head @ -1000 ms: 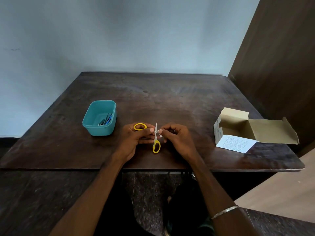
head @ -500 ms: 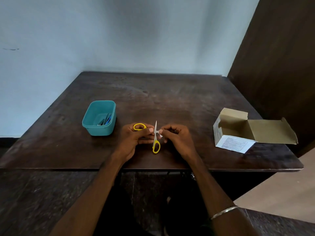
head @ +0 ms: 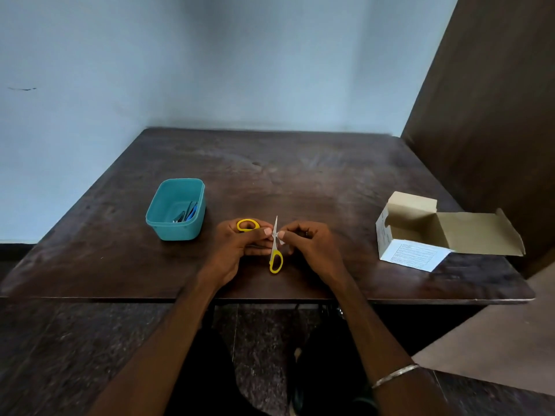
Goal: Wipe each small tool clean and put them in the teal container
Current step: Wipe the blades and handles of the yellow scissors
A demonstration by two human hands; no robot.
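the yellow-handled scissors (head: 275,246) are at frame centre, spread open, one blade pointing up. left hand (head: 240,247) grips a handle loop; right hand (head: 303,244) pinches something white at the pivot. teal container (head: 175,232) sits left, nearer the left hand.

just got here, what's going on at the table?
A person holds small yellow-handled scissors wide open over the dark table. The left hand grips them with one handle loop above it, and the right hand pinches near the pivot with what looks like a small white wipe. The teal container to the left already holds a few small tools. An open cardboard box sits to the right.
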